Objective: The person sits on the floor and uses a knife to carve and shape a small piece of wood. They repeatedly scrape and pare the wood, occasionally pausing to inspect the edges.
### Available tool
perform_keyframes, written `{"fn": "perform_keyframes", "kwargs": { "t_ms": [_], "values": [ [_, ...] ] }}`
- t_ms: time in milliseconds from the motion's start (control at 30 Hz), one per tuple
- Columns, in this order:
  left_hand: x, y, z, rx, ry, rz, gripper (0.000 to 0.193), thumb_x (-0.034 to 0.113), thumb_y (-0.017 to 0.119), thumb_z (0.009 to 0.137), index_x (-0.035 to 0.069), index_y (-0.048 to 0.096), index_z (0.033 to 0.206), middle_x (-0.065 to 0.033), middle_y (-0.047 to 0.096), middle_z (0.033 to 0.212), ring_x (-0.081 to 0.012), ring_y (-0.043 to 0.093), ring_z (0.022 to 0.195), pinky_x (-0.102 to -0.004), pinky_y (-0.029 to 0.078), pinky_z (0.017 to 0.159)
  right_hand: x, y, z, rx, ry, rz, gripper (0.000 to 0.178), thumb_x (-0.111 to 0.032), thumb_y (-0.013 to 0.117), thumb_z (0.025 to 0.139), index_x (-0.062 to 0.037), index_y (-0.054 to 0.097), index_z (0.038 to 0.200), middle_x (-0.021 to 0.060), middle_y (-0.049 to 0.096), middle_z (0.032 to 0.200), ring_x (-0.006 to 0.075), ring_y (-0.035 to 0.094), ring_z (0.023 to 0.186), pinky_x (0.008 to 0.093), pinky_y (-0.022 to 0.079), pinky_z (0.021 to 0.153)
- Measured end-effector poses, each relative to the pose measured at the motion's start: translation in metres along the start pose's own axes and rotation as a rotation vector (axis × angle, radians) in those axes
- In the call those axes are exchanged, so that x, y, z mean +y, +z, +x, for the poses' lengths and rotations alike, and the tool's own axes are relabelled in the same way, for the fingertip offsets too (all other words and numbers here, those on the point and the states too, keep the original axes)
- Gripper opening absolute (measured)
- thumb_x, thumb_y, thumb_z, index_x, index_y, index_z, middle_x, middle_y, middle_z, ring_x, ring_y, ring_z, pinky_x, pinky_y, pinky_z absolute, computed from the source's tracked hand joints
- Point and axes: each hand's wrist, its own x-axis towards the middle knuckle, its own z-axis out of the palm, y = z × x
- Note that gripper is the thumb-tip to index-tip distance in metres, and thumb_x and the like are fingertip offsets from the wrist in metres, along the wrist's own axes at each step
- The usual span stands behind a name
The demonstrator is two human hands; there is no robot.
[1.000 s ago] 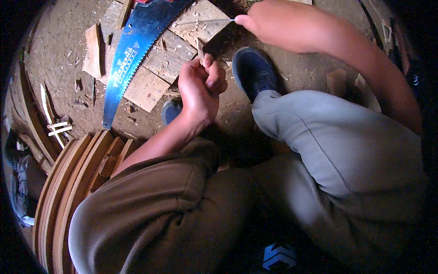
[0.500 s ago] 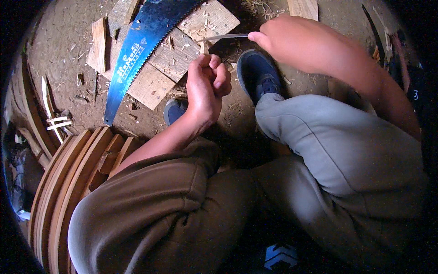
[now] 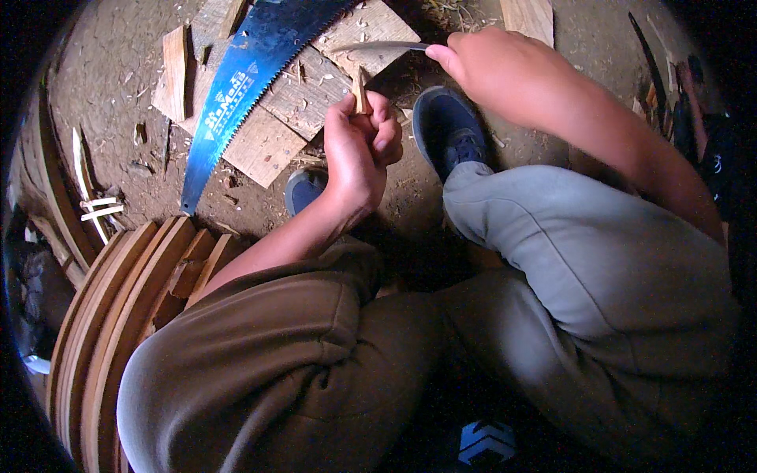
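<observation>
knife (image 3: pixel 378 47) now lifted off wood piece (image 3: pixel 359 88)

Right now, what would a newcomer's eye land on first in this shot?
The long blue handsaw lying across pale wooden boards on the dirt floor at upper left. Just right of it, the left hand pinches a small wooden peg upright, while the right hand holds a knife above it.
</observation>
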Motion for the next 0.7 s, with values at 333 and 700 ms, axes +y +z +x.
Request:
{"fn": "perform_keyframes", "kwargs": {
  "t_ms": [333, 700],
  "values": [
    [0.001, -0.004, 0.001, -0.056, 0.009, -0.020, 0.035, 0.036, 0.022, 0.089, 0.012, 0.034, 0.066, -0.0010, 0.027, 0.045, -0.0139, 0.022, 0.042, -0.0295, 0.018, 0.043, -0.007, 0.007, 0.021, -0.475, 0.292, 1.042, 0.043, -0.044, 0.058, 0.086, -0.0029, 0.057, 0.073, -0.0018, 0.039, 0.049, 0.0065, 0.039, 0.038, 0.0256, 0.030, 0.033],
    [0.002, -0.002, -0.005, -0.224, -0.070, -0.126, 0.034, 0.040, 0.024, 0.085, 0.014, 0.031, 0.064, -0.0013, 0.027, 0.045, -0.0150, 0.025, 0.045, -0.0286, 0.021, 0.045, -0.026, 0.024, 0.022, -0.544, 0.314, 1.460, 0.022, -0.033, 0.061, 0.087, -0.0116, 0.058, 0.086, -0.0088, 0.035, 0.053, 0.0011, 0.030, 0.038, 0.0204, 0.024, 0.034]
  ]
}}
